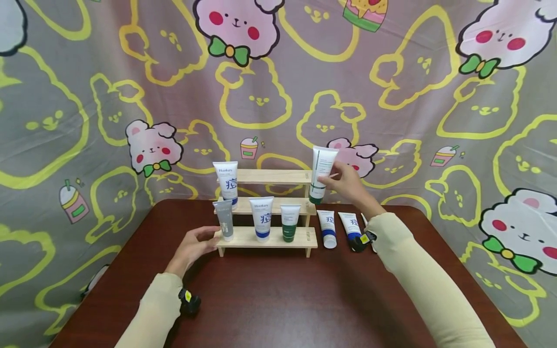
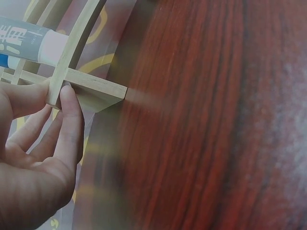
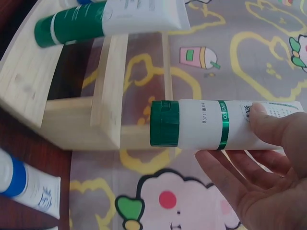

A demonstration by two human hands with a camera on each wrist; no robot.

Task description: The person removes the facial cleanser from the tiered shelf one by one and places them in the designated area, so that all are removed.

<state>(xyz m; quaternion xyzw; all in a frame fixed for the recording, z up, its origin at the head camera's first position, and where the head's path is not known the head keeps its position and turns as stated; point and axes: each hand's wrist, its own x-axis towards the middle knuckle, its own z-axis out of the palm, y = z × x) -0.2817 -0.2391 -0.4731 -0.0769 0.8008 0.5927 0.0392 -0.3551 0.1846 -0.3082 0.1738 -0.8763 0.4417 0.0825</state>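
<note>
My right hand grips a white tube with a green cap, held upright by the right end of the wooden tiered rack. In the right wrist view the fingers and thumb wrap its white body, and the green cap points at the rack. My left hand pinches the left end of the rack's lowest shelf between thumb and fingers. Right above that hand stands a grey tube. Farther along the same shelf are a white and blue tube and a white and green tube.
Another white and blue tube stands on the middle shelf at its left end. Right of the rack, white and blue tubes lie on the dark red table, one partly behind the right wrist. A patterned cloth hangs behind.
</note>
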